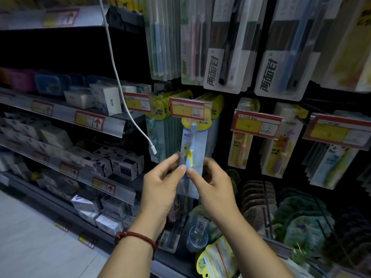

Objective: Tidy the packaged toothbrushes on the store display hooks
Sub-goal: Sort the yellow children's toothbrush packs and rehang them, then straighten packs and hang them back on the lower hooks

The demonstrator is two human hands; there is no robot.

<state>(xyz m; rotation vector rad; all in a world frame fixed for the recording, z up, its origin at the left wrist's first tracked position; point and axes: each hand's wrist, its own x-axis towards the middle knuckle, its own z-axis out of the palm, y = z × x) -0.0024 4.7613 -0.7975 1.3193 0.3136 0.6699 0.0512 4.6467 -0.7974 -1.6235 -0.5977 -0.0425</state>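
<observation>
Two hands pinch a clear-plastic blister pack with a blue and yellow toothbrush (193, 141) at mid-frame: left hand (160, 183) on its left edge, right hand (212, 187) on its right. Its top sits behind a red-and-yellow price tag (187, 110) at 12 o'clock. At 3 o'clock a handwritten tag (255, 125) reads "4". Tall white packs (222, 63) at 1 o'clock read "两面针". Grey shelves (112, 121) at 9 o'clock carry small white boxes (106, 99).

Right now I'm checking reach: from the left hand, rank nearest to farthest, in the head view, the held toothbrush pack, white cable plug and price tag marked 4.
1. The held toothbrush pack, pinched by the left hand.
2. The white cable plug, just above, slightly left.
3. The price tag marked 4, up right, past the right hand.
</observation>
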